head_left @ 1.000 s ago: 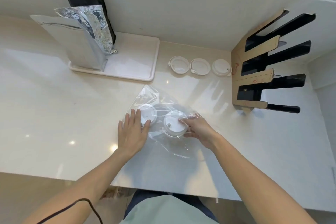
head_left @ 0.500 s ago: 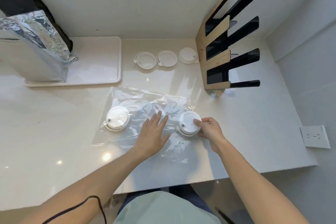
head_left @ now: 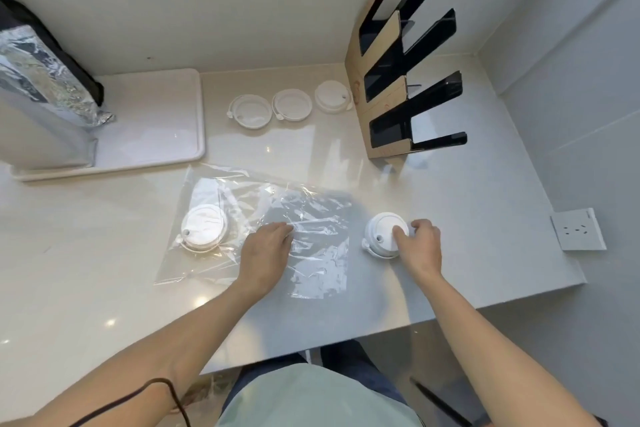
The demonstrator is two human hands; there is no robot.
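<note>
A clear plastic bag lies flat on the white counter. One white cup lid sits inside the bag at its left end. My left hand rests on the bag's middle with its fingers curled down against the film. A second white cup lid lies on the counter just right of the bag's open end. My right hand pinches that lid at its right rim with thumb and fingers.
Three more white lids stand in a row near the back wall. A cardboard-and-black slotted rack rises at the back right. A white tray holds a foil bag at the left. A wall socket is at right.
My right hand has drawn the lid out of the bag to the right, onto the bare counter. My left hand's fingers have curled on the film. The view has shifted.
</note>
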